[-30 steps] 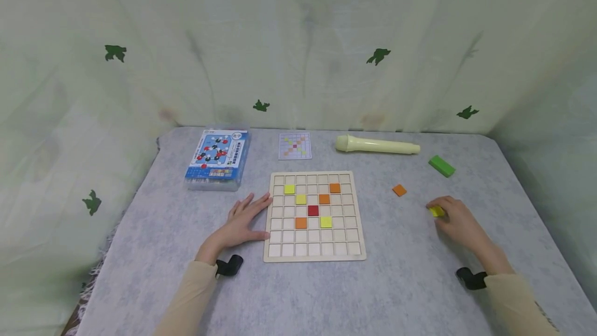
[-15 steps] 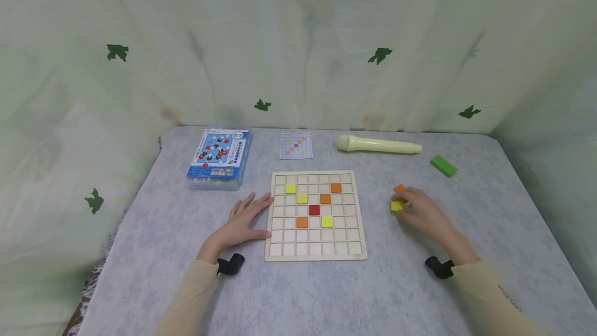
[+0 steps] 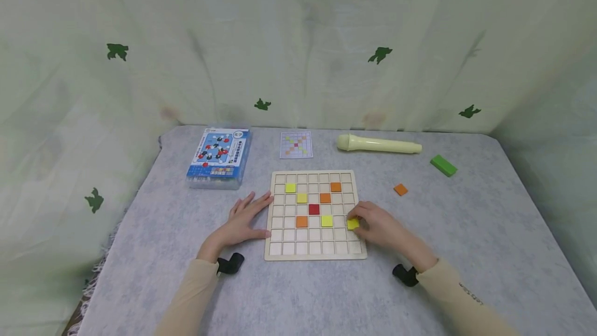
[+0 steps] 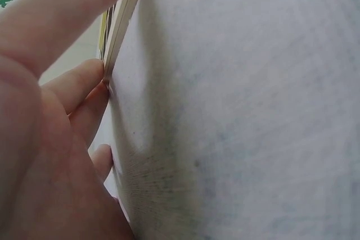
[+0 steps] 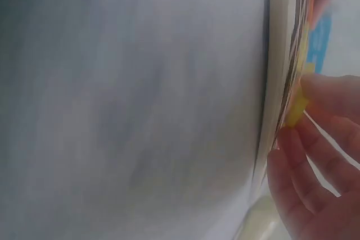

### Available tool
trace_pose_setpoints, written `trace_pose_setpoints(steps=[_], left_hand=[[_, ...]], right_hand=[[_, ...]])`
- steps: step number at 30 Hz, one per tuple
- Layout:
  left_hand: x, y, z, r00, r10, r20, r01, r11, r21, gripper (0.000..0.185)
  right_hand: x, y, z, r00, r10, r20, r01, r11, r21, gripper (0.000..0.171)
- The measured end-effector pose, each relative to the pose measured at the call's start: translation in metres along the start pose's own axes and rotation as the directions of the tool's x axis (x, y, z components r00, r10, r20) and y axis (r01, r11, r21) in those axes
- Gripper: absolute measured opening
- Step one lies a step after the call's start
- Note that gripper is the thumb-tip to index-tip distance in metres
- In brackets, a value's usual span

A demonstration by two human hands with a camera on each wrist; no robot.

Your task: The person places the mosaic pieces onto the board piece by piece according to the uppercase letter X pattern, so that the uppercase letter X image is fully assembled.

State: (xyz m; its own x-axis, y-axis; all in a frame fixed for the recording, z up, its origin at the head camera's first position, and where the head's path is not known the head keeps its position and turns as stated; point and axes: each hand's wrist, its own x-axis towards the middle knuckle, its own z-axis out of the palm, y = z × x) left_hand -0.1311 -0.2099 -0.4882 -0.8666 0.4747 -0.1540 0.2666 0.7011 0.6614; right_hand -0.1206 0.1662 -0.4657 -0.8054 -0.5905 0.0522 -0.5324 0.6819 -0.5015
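A light wooden grid board (image 3: 315, 257) lies mid-table with yellow, orange and red square tiles in some of its cells. My left hand (image 3: 240, 226) rests at the board's left edge, fingers spread, thumb and fingertips touching the rim; the left wrist view shows the fingertips (image 4: 90, 77) against that edge. Over the right part of the board, my right hand (image 3: 380, 226) pinches a yellow tile (image 3: 353, 223) between thumb and fingers. In the right wrist view this yellow tile (image 5: 296, 111) sits close over the board's surface, partly covered by the fingers.
A loose orange tile (image 3: 400, 190) and a green block (image 3: 443, 165) lie to the right. Along the back are a pale yellow microphone-shaped object (image 3: 379, 144), a small printed grid card (image 3: 296, 145) and a blue-labelled plastic box (image 3: 218, 159).
My right hand has carried the yellow tile leftward from the right side of the table, past the orange tile, to the board's right part. The left hand stays at the board's edge.
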Motion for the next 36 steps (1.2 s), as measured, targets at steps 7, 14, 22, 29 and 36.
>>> trace_pose_setpoints(steps=[7,14,22,29,36], left_hand=[[0.000,0.000,-0.001,1.000,0.003,-0.003,-0.003,1.000,-0.005,0.087],[0.000,-0.001,0.000,1.000,-0.017,0.009,0.017,1.000,0.005,0.089],[-0.001,0.001,0.000,1.000,-0.011,0.006,0.011,1.000,0.001,0.088],[-0.001,0.000,0.000,1.000,0.010,-0.001,-0.010,1.000,0.001,0.087],[-0.001,0.000,0.000,1.000,0.022,-0.010,-0.022,1.000,-0.011,0.085]], right_hand=[[0.006,-0.019,0.013,0.994,-0.084,0.070,0.084,0.996,0.011,0.025],[0.003,-0.018,0.008,0.999,-0.023,0.046,0.020,0.998,0.065,0.024],[-0.009,0.056,-0.027,0.943,0.263,-0.204,-0.257,0.965,0.055,0.027],[-0.021,0.094,-0.046,0.919,0.352,-0.177,-0.340,0.936,0.092,0.026],[-0.013,0.095,-0.048,0.925,0.339,-0.170,-0.334,0.941,0.061,0.019]])
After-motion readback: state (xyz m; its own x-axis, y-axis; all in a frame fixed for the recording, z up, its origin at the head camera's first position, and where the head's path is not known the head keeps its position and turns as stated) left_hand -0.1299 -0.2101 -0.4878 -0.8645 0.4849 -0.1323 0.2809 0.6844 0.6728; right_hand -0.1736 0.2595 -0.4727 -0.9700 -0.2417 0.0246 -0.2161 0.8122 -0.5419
